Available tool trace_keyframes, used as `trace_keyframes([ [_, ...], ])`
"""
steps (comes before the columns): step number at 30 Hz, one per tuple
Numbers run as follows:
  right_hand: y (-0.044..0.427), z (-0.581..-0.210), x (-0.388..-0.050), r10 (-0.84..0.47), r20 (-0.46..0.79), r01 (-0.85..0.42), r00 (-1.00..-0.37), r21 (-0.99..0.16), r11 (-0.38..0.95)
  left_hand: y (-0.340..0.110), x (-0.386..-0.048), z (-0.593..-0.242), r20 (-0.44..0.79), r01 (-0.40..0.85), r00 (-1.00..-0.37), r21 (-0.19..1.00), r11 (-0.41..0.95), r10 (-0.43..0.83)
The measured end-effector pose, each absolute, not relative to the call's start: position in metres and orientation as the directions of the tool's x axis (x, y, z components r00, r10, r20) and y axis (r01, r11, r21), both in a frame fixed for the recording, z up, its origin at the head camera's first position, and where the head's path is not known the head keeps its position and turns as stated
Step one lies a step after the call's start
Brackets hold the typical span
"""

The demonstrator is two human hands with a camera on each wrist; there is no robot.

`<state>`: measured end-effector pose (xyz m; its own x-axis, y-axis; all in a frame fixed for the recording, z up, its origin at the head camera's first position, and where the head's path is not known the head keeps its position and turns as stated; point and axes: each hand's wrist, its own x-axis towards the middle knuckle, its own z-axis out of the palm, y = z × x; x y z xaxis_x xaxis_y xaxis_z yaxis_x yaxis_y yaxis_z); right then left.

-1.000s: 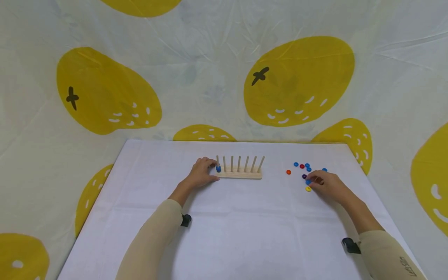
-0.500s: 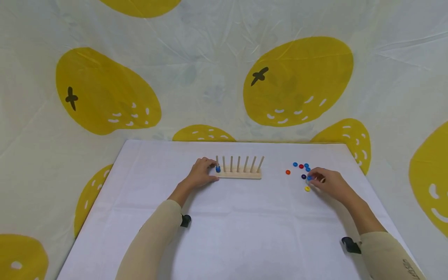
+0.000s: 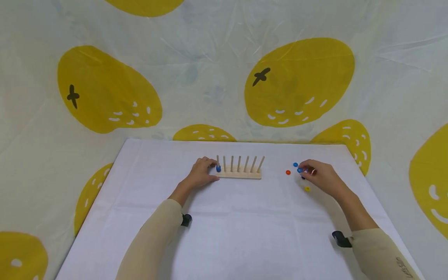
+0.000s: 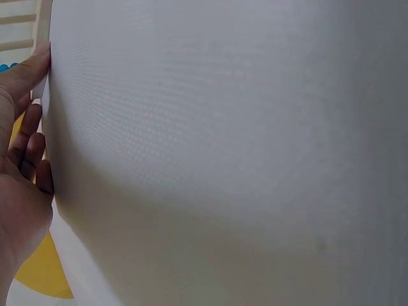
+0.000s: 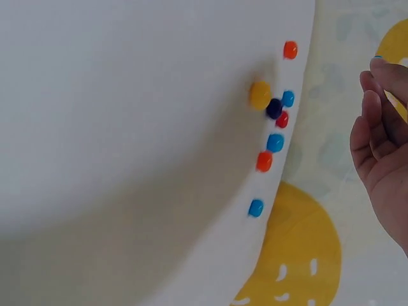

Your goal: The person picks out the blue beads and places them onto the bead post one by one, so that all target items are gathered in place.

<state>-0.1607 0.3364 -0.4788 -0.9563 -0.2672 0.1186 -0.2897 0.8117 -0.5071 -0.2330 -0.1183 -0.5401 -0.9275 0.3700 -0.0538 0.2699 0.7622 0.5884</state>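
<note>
Pickup seems underway: right of the peg rack [image 3: 241, 175], the right hand [image 3: 322, 177] pinches a blue bead [image 3: 300, 170]; left hand [image 3: 201, 172] grips the rack's left end. Next likely needs centring over a peg [image 3: 231, 163].

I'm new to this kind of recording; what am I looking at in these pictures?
There is no machine: a person works with two bare hands. One picture comes from a head camera looking down at the white tabletop; the others come from a camera on each wrist. The left hand holds the left end of a wooden peg rack, whose leftmost peg carries blue. The right hand pinches a blue bead. Loose beads lie nearby in several colors, including yellow and orange.
</note>
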Motion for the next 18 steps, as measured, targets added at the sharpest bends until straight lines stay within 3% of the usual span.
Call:
trace_keyframes([
  [18, 0.258, -0.447, -0.175, -0.35, 0.323, -0.474, -0.879, -0.53, 0.703, -0.119, -0.233, -0.543, -0.052, 0.265, -0.93, 0.589, 0.763, 0.363],
])
